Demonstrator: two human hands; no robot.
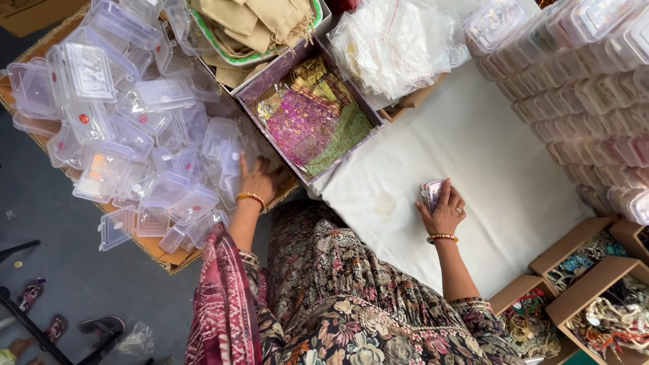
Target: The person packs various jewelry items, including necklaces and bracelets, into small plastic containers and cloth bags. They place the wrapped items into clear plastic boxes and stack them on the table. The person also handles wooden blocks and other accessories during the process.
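Note:
My left hand (pixel 257 181) reaches into a heap of small clear plastic boxes (pixel 135 128) lying on a cardboard sheet, fingers spread among them; I cannot tell whether it grips one. My right hand (pixel 446 209) rests on the white cloth (pixel 466 149) and is closed on a small clear plastic box (pixel 431 194) with something pinkish inside. Both wrists wear bangles.
An open box of coloured embroidered pouches (pixel 311 118) sits between the hands. Clear bags (pixel 392 44) lie behind it. Stacked filled plastic boxes (pixel 581 88) stand at right. Cardboard boxes of beaded jewellery (pixel 602 304) sit at lower right. Sandals (pixel 61 324) lie on the floor.

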